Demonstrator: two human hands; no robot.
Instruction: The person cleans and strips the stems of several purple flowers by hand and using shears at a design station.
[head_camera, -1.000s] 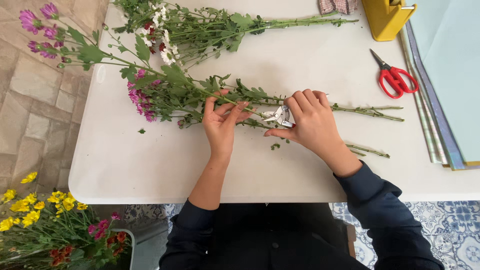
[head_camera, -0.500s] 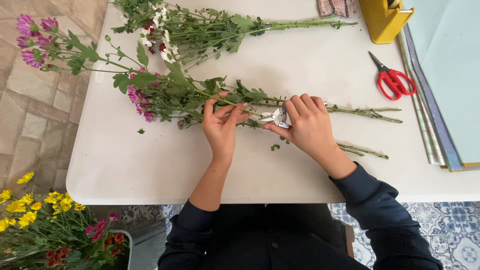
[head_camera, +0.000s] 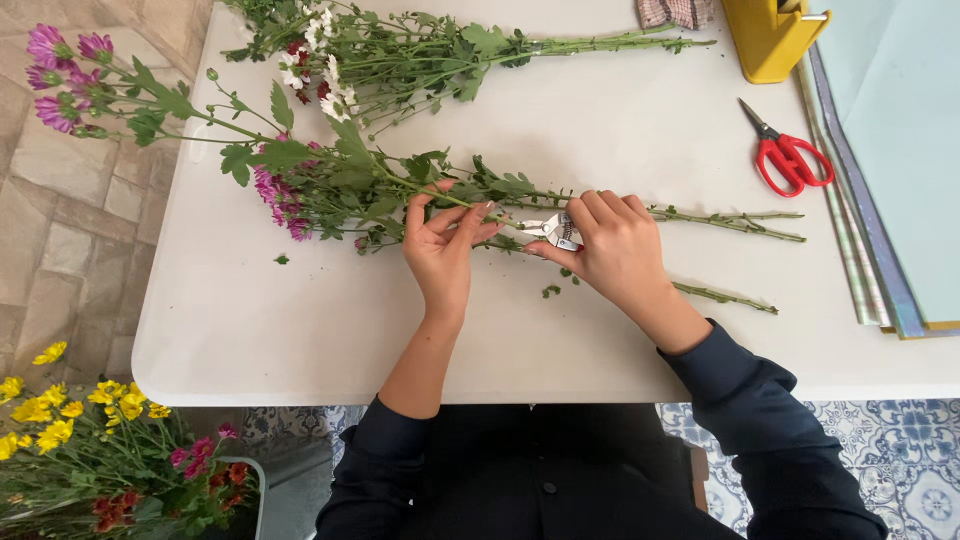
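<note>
Head view: your left hand (head_camera: 443, 243) pinches the purple-flower stems (head_camera: 330, 185) lying across the white tabletop (head_camera: 600, 130) centre, your right hand (head_camera: 612, 245) w/ fingers clamped on small snips (head_camera: 553, 229) at the stems, red scissors (head_camera: 785, 152) far right.

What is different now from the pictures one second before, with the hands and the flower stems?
The left hand lifted its fingers higher on the purple flower stems, whose heads rose toward the table's far-left edge. The right hand slid slightly left with the small cutter, still shut on it. The red scissors, the white flower bunch and the loose stem stayed in place.
</note>
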